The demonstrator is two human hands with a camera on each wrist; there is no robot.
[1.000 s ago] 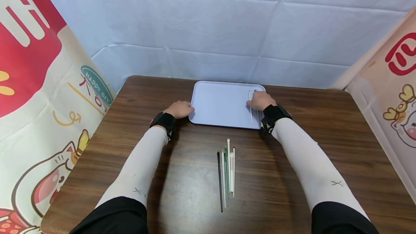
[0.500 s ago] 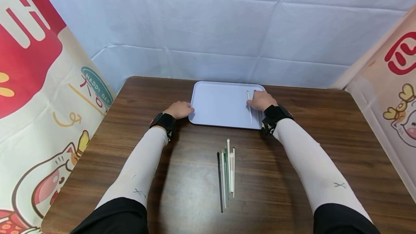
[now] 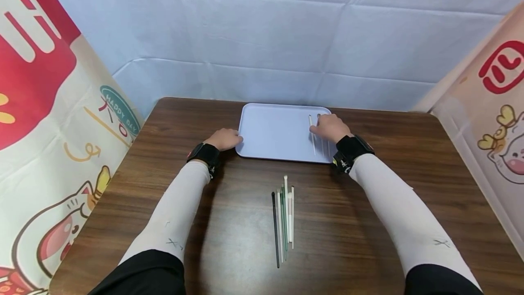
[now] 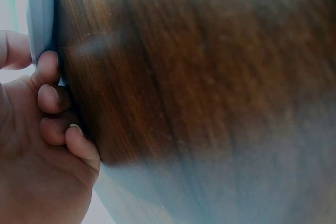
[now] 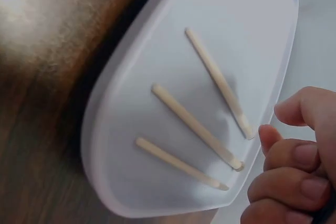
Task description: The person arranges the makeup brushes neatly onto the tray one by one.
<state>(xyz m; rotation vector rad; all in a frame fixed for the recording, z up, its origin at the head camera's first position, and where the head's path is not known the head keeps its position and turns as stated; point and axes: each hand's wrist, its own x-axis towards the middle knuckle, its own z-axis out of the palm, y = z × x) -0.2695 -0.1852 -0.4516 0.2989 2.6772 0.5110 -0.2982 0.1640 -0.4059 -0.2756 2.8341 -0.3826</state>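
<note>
A pale lilac tray point(image 3: 274, 131) lies near the table's back edge. At its left side, my left hand point(image 3: 224, 139) pinches the rim; in the left wrist view the tray edge point(image 4: 42, 14) sits between thumb and curled fingers. My right hand point(image 3: 332, 129) hovers by the tray's right end. In the right wrist view, thumb and forefinger stand apart with nothing between them, the other fingers loosely curled. Three slim pale sticks lie there in the tray: one nearest the fingertips point(image 5: 220, 80), a middle stick point(image 5: 194, 124) and a lower stick point(image 5: 178, 163).
Several slim sticks point(image 3: 285, 215), black, green and whitish, lie side by side on the brown wooden table point(image 3: 348, 231), in front of the tray. A pale cloth point(image 3: 262, 35) hangs behind it. Printed cloths point(image 3: 49, 149) flank the table.
The leftmost stick in the tray has shifted slightly left, its far end tilting left. My right hand has moved a little, uncovering more of the tray's right end. My left hand stays at the rim.
</note>
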